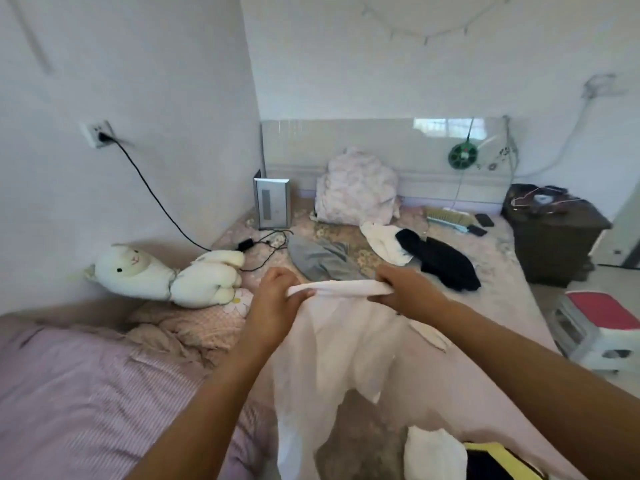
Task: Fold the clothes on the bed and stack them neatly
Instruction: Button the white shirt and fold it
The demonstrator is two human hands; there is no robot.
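Two hands, left (277, 292) and right (405, 289), each gripping the bunched waistband of pale pink trousers (332, 358), legs hanging.

white plush llama (138, 271) beside wall; wall socket (97, 133) with black cable (152, 192); silver heater (272, 203) upright in corner; hand brush (446, 216); two phones (481, 225); dark nightstand (554, 233); red-topped step stool (602, 323); green reel (462, 154).

Hidden and cut-off parts

The white garment (332, 344) runs off the bottom edge; the stool (602, 327) is cut by the right edge; items on the dark cabinet (550, 237) are blurred.
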